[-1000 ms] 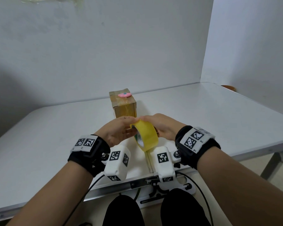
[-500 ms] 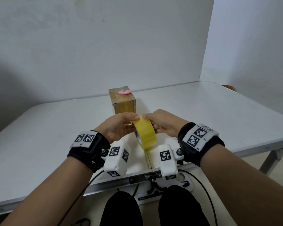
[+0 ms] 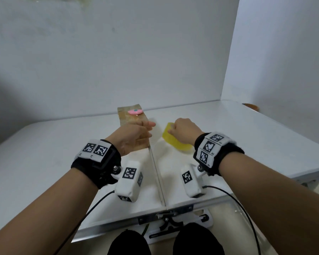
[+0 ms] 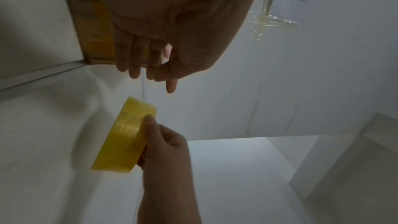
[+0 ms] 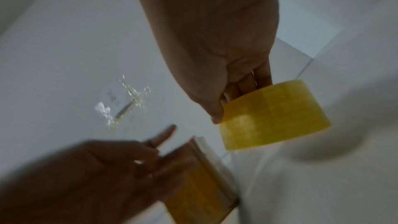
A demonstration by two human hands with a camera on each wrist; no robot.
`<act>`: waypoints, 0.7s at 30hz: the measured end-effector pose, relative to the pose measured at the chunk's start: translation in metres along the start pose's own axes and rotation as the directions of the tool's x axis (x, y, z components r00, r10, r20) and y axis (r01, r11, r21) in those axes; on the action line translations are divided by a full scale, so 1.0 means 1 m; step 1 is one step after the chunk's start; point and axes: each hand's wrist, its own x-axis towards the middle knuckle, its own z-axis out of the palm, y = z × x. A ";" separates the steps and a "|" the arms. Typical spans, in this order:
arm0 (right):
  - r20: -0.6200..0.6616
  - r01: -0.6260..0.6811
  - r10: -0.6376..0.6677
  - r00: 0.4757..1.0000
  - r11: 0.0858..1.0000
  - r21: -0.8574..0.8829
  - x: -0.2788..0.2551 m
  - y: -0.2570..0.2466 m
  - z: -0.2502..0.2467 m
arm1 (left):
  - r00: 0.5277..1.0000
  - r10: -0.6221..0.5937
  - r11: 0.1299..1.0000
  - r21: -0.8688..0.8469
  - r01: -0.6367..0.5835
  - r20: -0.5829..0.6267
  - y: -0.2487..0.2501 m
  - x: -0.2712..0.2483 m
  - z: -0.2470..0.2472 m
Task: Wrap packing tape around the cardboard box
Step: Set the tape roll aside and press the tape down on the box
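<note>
A small cardboard box (image 3: 129, 118) wrapped in glossy tape stands upright on the white table (image 3: 247, 135), with a pink disc (image 3: 134, 111) on its top. My left hand (image 3: 145, 129) lies against the box's near right side with its fingers straight; the left wrist view shows the left hand (image 4: 148, 67) over the box (image 4: 94, 28). My right hand (image 3: 182, 129) grips the yellow tape roll (image 3: 173, 142) just right of the box, a short gap away. From the right wrist the fingers (image 5: 237, 89) reach into the roll (image 5: 273, 115). No tape strip between roll and box is discernible.
A seam (image 3: 155, 166) runs down the table's middle toward me. White walls close in behind and at the right. An orange object (image 3: 250, 106) peeks past the table's far right corner. Crumpled clear tape (image 4: 269, 21) sticks to the wall.
Both hands held the roll in front of the box before. The left hand has let go and moved onto the box; the right hand carried the roll forward and to the right.
</note>
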 end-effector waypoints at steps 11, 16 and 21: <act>0.013 -0.006 0.010 1.000 0.948 -0.320 0.081 0.037 0.007 | 0.994 0.099 0.994 -0.038 -0.101 -0.038 0.061 0.055 -0.005; 0.048 0.005 0.012 0.999 0.941 -0.337 0.104 0.045 0.016 | 0.994 0.097 0.995 -0.030 -0.099 -0.054 0.056 0.075 -0.006; 0.088 -0.024 0.054 0.995 0.949 -0.313 0.117 0.047 0.016 | 0.989 0.120 0.989 -0.071 -0.126 -0.090 0.055 0.082 -0.013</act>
